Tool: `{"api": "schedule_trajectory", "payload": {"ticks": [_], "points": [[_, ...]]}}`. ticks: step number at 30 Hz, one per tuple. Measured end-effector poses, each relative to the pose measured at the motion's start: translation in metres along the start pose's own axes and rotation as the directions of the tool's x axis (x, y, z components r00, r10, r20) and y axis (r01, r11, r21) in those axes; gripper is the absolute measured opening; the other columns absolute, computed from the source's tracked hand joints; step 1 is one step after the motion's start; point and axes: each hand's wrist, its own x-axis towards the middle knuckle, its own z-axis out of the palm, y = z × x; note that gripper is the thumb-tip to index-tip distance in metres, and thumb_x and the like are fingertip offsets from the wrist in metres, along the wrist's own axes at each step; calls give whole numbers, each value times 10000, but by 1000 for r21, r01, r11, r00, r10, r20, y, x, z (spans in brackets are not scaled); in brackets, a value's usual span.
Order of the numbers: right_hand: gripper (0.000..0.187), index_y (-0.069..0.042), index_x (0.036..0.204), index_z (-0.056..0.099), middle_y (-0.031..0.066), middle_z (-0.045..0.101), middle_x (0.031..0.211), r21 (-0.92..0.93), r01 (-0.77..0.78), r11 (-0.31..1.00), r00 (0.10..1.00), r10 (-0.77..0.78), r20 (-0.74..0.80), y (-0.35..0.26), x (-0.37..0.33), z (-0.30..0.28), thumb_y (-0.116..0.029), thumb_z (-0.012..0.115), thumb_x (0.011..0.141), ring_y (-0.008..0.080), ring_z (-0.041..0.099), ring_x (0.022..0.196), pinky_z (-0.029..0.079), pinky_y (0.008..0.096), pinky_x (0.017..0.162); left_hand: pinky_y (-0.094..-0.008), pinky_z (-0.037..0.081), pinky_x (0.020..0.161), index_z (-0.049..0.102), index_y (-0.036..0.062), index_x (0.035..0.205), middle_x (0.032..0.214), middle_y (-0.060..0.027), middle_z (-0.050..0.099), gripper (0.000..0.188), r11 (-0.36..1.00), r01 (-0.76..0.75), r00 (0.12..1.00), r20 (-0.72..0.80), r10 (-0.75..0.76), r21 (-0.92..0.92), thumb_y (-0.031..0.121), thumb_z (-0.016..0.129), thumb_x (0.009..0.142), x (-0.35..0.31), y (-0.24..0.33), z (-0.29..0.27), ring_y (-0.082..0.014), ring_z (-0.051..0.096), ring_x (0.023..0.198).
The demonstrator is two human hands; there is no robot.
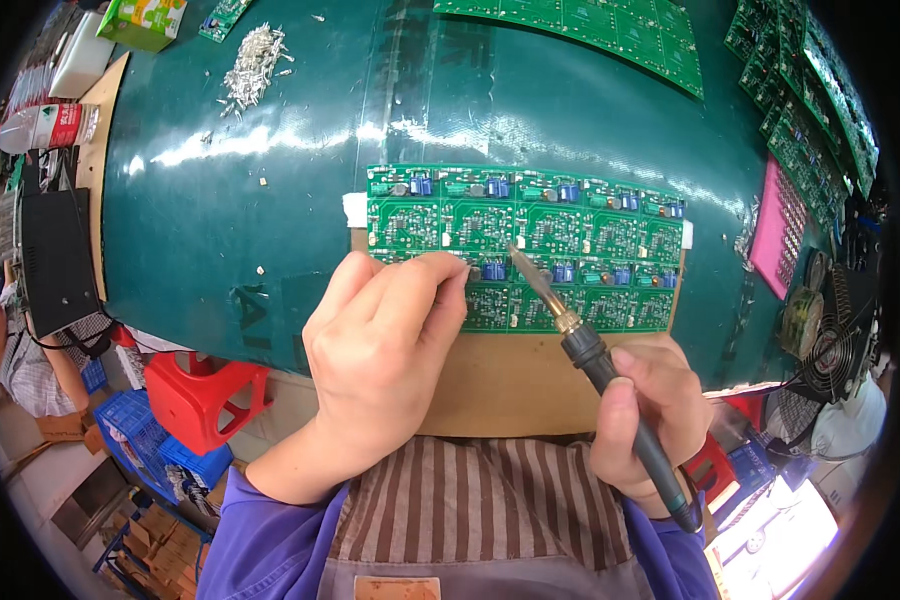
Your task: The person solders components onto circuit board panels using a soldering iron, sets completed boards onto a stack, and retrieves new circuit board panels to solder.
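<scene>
A green circuit board panel (478,238) lies flat on the table, with rows of repeated circuits carrying blue, green and small white parts. My left hand (375,320) rests over its lower left part. Thumb and fingertips are pinched together at the board, and whatever they may hold is hidden. In my right hand (660,400) is a soldering iron (595,360) with a black handle, gripped like a pen. Its tip points up and left, at or just above the middle of the panel; contact cannot be made out. Brown cardboard (530,385) lies under the panel's near edge.
A heap of small white parts (257,65) sits far left. Another green panel (590,35) lies at the far edge. Stacked boards (800,110), a pink foam block (775,230) and a fan (832,345) stand right. Left are a bottle (45,128) and red stool (205,400).
</scene>
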Motion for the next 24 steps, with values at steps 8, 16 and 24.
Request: {"api": "schedule_trajectory", "payload": {"ticks": [8,16,24], "points": [[167,67,898,598,155,639,715,-9,-5,1000,1000,5,17,-1,5,8,50,644,739,264,634,584,524,332,544,-299,470,566,661,57,874,768,-41,662,221,995,-95,995,-15,95,1,-16,735,679,3,-2,2,-203,550,620],[187,59,934,572,148,631,710,-59,61,996,998,-61,-12,0,2,-3,-11,647,779,250,613,572,508,334,538,-306,420,543,660,48,838,801,-34,673,180,999,-39,999,6,39,-12,-52,735,707,3,2,-1,-195,511,619],[163,59,922,557,138,615,699,-60,-77,995,990,69,-124,9,-16,-23,-3,626,788,216,574,546,466,322,522,-309,421,562,633,40,881,754,-46,630,217,989,-134,991,-18,133,-67,-49,720,704,3,27,12,-199,496,599]]}}
